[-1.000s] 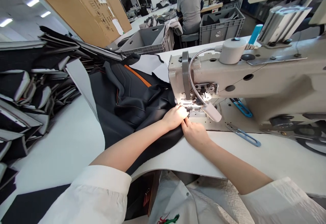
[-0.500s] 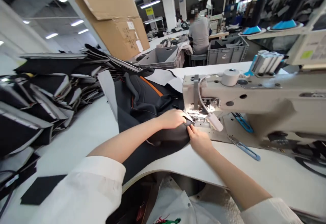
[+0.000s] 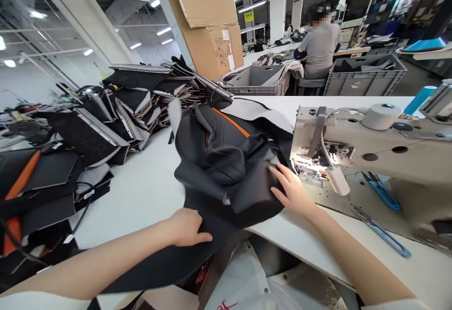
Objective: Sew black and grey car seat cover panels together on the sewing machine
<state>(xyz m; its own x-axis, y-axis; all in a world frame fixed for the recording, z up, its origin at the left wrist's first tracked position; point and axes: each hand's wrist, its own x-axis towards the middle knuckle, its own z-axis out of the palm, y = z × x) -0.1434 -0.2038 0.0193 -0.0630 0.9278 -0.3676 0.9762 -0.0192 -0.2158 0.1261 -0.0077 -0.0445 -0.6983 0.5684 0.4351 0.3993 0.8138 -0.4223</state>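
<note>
A black seat cover (image 3: 226, 164) with an orange stripe lies bunched on the white table (image 3: 141, 192), left of the sewing machine (image 3: 374, 155). My left hand (image 3: 189, 227) grips the cover's near lower edge at the table's front, fingers closed on the fabric. My right hand (image 3: 293, 190) presses flat on the cover's right edge, fingers stretched out, just left of the lit needle area (image 3: 310, 166).
Stacks of black and orange cut panels (image 3: 88, 131) crowd the table's left side. Blue-handled scissors (image 3: 383, 230) and blue snips (image 3: 379, 190) lie on the machine bed. Cardboard boxes (image 3: 212, 18), grey crates (image 3: 261, 79) and a seated person (image 3: 319, 42) are behind.
My left hand has left the needle area and moved down-left to the cover's near edge. The cover has been pulled leftward out from under the needle. My view has swung left and up.
</note>
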